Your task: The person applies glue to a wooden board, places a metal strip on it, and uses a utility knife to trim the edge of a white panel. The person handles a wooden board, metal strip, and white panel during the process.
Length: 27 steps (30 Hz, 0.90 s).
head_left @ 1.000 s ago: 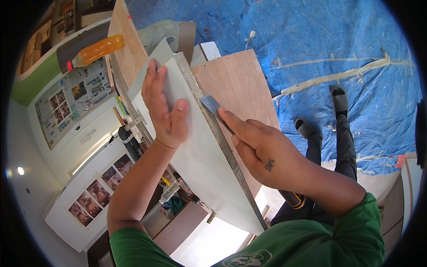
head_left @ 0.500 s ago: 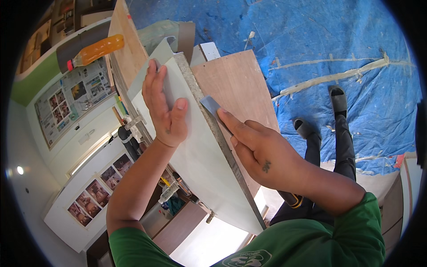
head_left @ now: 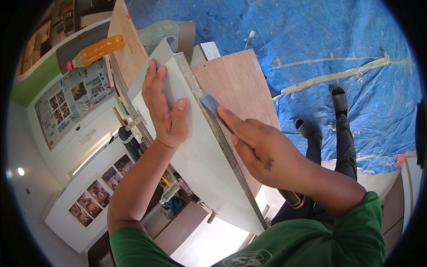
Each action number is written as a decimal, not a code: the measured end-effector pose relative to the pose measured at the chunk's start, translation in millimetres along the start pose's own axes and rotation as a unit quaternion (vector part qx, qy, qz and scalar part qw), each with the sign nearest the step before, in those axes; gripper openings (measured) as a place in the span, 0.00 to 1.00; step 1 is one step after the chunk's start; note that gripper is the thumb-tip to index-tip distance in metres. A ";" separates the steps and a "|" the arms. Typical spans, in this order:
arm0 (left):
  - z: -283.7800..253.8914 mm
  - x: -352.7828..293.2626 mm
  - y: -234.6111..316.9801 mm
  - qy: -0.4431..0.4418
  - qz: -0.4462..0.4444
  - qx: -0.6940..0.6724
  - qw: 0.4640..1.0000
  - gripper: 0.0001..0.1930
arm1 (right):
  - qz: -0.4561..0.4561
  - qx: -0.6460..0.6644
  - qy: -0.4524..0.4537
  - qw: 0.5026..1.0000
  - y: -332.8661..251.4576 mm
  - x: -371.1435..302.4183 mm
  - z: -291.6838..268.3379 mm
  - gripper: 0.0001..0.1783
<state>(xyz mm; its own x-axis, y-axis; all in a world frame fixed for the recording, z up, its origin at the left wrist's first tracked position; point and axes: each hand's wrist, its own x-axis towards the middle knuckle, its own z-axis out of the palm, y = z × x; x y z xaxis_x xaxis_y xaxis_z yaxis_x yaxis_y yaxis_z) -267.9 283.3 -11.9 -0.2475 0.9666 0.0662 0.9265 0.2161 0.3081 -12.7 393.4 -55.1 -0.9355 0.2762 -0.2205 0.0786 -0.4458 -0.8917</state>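
Observation:
A pale, smooth-faced panel [head_left: 195, 147] with a rough, speckled edge stands tilted in front of me. My left hand [head_left: 164, 111] lies against its pale face near the far end, palm down, fingers stretched out and thumb apart. In my right hand [head_left: 262, 153] is a flat file [head_left: 211, 104], its grey-blue blade laid along the speckled edge. The index finger presses on the blade. A dark handle with a yellow-orange band [head_left: 292, 198] shows below my right wrist; the middle of the tool is hidden by the hand.
Plywood boards [head_left: 238, 86] stand beyond the panel. A blue sheet [head_left: 311, 40] with tape strips covers the floor at right. At left are an orange drink bottle [head_left: 98, 51], a newspaper sheet [head_left: 73, 93], a clamp [head_left: 133, 123] and small tools.
My right hand and the file have shifted very slightly up and away along the panel edge. My left hand has stayed in place.

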 end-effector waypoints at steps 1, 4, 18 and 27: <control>0.0 -0.9 0.8 -0.002 0.000 0.004 1.000 0.34 | -0.004 -0.001 0.002 1.000 0.6 0.1 0.1 0.31; 0.7 -0.4 -1.1 0.003 0.009 -0.004 1.000 0.34 | -0.012 -0.008 0.009 1.000 1.4 5.9 -0.2 0.31; 0.5 -1.2 0.1 -0.007 0.002 -0.007 1.000 0.34 | 0.024 -0.025 -0.020 0.999 -1.6 6.1 -0.7 0.32; -0.4 0.3 0.0 -0.009 0.004 -0.006 1.000 0.35 | -0.005 -0.017 -0.002 1.000 1.4 5.5 -1.2 0.32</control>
<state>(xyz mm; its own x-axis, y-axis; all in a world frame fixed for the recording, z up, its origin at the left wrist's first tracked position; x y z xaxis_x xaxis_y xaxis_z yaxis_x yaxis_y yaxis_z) -268.1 283.5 -11.5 -0.2342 0.9708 0.0524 0.9250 0.2059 0.3195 -17.3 395.3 -58.0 -0.9378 0.2764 -0.2103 0.0811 -0.4144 -0.9065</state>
